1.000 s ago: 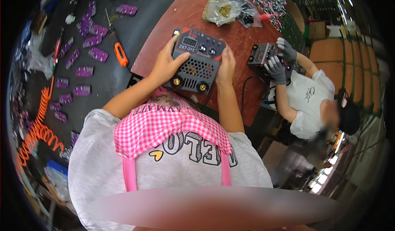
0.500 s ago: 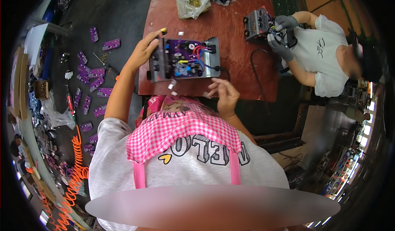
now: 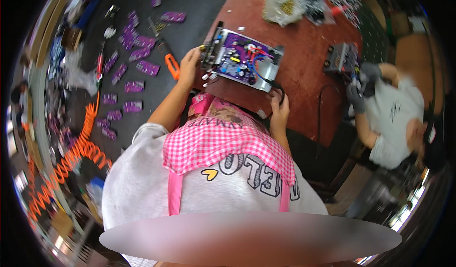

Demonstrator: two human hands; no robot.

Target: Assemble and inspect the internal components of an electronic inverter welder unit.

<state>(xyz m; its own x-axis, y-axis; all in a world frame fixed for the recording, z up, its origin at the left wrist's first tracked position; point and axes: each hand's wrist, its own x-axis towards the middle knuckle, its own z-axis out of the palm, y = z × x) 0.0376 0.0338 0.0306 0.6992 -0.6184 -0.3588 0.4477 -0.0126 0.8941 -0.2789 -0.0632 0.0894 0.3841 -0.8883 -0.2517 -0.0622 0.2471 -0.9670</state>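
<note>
An opened electronic unit lies on the red table in front of me: a silver metal chassis with a purple circuit board and red and blue wires. Its dark front panel stands along the left side. My left hand is closed at the near left end of that panel, fingertips on its edge. At the near right corner, my right hand has its fingers curled at a black cable that comes out of the chassis. Small white connectors lie by the panel's near end.
Purple circuit boards lie scattered on the dark surface at left, beside an orange-handled screwdriver and a coiled orange hose. A bag of brass-coloured screws sits at the table's far side. At right, a gloved co-worker handles a similar unit.
My view has turned, shifting the table rightward. My right hand, open and apart from the unit before, is now at the cable by the chassis corner. My left hand stays at the panel.
</note>
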